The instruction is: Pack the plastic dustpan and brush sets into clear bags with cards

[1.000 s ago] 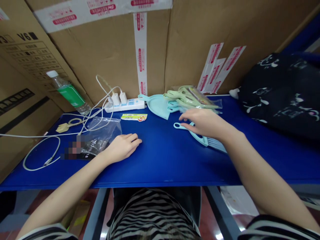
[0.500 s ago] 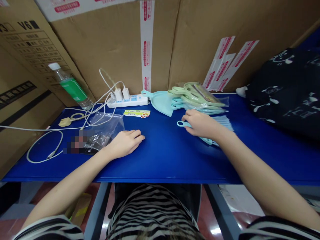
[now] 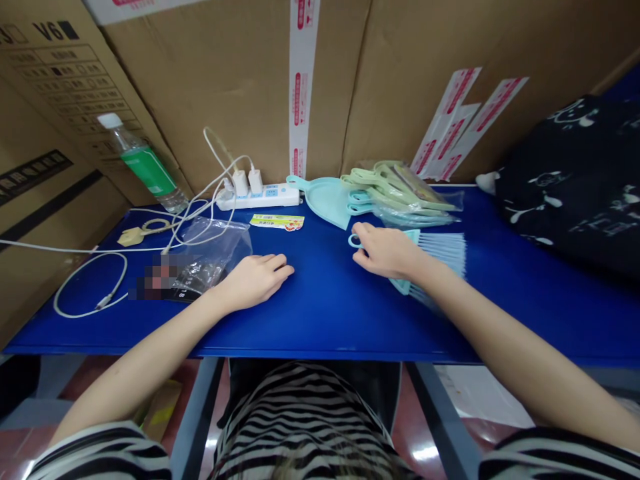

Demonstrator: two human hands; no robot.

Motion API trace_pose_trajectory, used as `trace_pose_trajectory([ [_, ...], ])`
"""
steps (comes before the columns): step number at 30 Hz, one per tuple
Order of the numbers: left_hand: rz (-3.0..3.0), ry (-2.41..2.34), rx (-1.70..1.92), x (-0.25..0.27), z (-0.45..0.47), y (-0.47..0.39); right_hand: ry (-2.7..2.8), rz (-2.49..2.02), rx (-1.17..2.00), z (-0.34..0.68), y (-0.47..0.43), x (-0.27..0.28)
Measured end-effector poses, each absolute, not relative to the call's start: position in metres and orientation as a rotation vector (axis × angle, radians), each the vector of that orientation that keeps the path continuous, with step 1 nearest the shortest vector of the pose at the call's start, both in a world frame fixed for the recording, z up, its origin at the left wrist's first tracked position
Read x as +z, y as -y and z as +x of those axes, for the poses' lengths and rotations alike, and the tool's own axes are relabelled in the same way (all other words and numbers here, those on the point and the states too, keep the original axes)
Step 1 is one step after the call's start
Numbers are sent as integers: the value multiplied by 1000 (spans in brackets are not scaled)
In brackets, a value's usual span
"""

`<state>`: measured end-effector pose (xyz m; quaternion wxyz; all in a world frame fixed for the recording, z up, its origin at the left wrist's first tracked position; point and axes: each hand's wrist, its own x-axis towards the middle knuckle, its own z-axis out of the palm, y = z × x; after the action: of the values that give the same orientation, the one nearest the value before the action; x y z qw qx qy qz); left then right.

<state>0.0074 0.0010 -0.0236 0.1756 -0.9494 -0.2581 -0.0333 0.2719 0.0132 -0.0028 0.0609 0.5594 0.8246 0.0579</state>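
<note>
A right hand grips the handle of a light-blue brush, bristles pointing right, at a blue counter. The left hand, free and loosely curled, rests beside a clear plastic bag. A light-blue dustpan lies near a power strip.

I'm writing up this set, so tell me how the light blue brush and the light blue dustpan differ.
The brush ends in a block of straight bristles; the dustpan has a wide, smooth pan.
The brush is in the right hand, which partly hides it; the dustpan is in neither hand.
The brush is nearer the person; the dustpan lies farther back.
Both are light blue.
</note>
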Motion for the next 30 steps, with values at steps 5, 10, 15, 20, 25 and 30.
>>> trace_pose_trajectory([
  [5,-2683,727,-101,-24,7,0,-2483,1796,209,265,-14,0],
  [10,-2673,699,-138,-24,7,1,-2502,1801,157,258,-25,8],
  [15,-2660,690,-154,-24,7,1,-2378,1942,74,247,-43,10],
  [20,-2653,703,-115,-23,7,2,-2319,1955,8,242,-49,4],
  [25,-2658,709,-104,-23,7,1,-2318,1926,-22,244,-41,5],
  [30,-2673,725,-99,-24,7,2,-2364,1841,-69,243,-33,2],
])
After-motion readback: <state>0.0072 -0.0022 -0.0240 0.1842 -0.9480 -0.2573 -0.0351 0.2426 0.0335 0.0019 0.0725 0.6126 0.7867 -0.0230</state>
